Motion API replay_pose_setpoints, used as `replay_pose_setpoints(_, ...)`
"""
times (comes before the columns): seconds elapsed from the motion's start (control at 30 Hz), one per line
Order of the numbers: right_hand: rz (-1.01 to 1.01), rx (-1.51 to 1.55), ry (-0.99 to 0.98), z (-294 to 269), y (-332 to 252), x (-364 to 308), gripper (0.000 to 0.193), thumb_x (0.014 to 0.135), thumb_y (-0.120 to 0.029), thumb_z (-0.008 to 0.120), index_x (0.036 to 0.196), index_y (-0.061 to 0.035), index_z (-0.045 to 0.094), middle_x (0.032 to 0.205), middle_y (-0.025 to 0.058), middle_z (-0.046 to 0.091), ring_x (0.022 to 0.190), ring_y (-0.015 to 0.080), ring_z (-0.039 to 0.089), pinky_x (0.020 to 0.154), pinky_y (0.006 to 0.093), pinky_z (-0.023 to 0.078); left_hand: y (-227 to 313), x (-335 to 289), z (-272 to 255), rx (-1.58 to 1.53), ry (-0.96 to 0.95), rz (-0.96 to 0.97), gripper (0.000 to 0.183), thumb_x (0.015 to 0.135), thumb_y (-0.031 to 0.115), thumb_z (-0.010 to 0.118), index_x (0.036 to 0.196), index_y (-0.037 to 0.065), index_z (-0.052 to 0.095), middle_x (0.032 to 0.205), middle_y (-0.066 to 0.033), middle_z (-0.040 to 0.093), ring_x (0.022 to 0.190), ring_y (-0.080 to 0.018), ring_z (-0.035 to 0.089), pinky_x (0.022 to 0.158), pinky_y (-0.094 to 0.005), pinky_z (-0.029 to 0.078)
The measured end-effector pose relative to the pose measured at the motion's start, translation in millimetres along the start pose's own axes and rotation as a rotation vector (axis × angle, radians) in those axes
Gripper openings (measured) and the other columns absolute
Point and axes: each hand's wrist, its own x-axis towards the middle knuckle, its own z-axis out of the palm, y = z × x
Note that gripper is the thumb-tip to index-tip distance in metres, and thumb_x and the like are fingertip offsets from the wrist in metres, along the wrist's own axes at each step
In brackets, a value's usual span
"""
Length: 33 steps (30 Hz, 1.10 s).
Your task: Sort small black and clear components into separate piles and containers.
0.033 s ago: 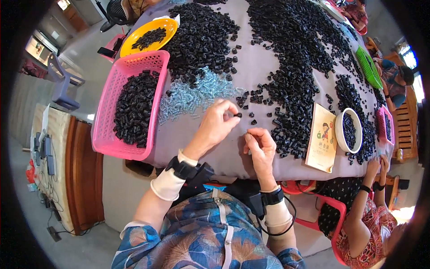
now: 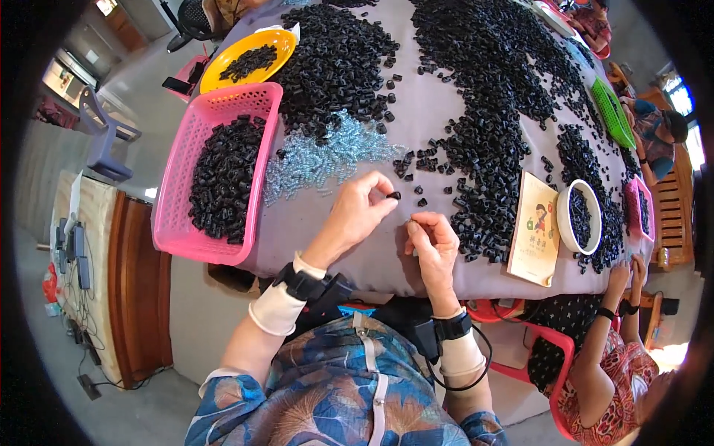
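Observation:
My left hand pinches a small black plastic piece between thumb and forefinger, just above the cloth. Close by on its right, my right hand has thumb and forefinger pressed together, and whatever they hold is too small to make out. Beyond my left hand spreads a heap of pale-blue, spring-like coils. A few loose black pieces lie past my fingertips, beside a large pile of black pieces to the right.
A pink basket of black pieces stands left, with a yellow plate behind it. On the right are a booklet and a white bowl. Other people sit along the right side of the cloth-covered table.
My left hand has shifted slightly toward me with the black piece still pinched. My right hand stays where it was.

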Motion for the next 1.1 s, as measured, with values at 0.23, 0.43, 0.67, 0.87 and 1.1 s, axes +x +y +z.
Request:
replay_pose_setpoints(0.23,0.020,-0.017,0.071,5,-1,1,0.006,0.083,-0.003,0.060,0.089,-0.0015,0.058,0.069,-0.0008,0.056,0.052,0.0042,0.048,0.048,0.0180,0.040,0,-29,-2,-0.458,-0.111,-0.325,0.012,0.078,0.003,0.065,0.086,0.003,0.056,0.073,0.0023,0.057,0.058,-0.0030,0.050,0.048,-0.0174,0.041)
replay_pose_setpoints(0.43,-0.011,-0.049,0.039,6,2,0,0.006,0.084,-0.004,0.059,0.090,-0.0018,0.059,0.070,-0.0012,0.056,0.055,0.0038,0.048,0.049,0.0181,0.040,-2,-37,-3,-0.472,-0.119,-0.302,0.016,0.078,0.002,0.065,0.094,0.004,0.061,0.072,0.0024,0.058,0.057,-0.0031,0.051,0.048,-0.0172,0.041)
replay_pose_setpoints(0.67,-0.014,-0.186,-0.008,10,2,-3,0.008,0.084,-0.003,0.060,0.092,-0.0029,0.060,0.073,-0.0019,0.058,0.056,0.0031,0.048,0.050,0.0175,0.040,-7,-40,-1,-0.372,-0.121,-0.162,0.018,0.076,-0.003,0.064,0.093,0.002,0.063,0.078,0.0033,0.053,0.066,-0.0035,0.052,0.053,-0.0178,0.043)
replay_pose_setpoints(0.87,0.000,-0.246,-0.028,14,-3,-4,0.006,0.083,-0.003,0.060,0.089,-0.0010,0.061,0.073,-0.0028,0.057,0.062,0.0031,0.047,0.056,0.0177,0.039,-9,-41,-1,-0.336,-0.117,-0.146,0.017,0.076,-0.003,0.065,0.092,0.002,0.064,0.077,0.0032,0.052,0.063,-0.0032,0.051,0.052,-0.0174,0.043)
replay_pose_setpoints(1.1,-0.062,-0.267,-0.007,17,-6,-2,0.006,0.082,0.000,0.060,0.088,0.0006,0.062,0.078,0.0001,0.058,0.063,0.0041,0.049,0.055,0.0181,0.040,-6,-37,-3,-0.486,-0.170,-0.341,0.014,0.077,0.001,0.066,0.090,0.002,0.064,0.075,0.0013,0.058,0.057,-0.0048,0.053,0.048,-0.0184,0.044)
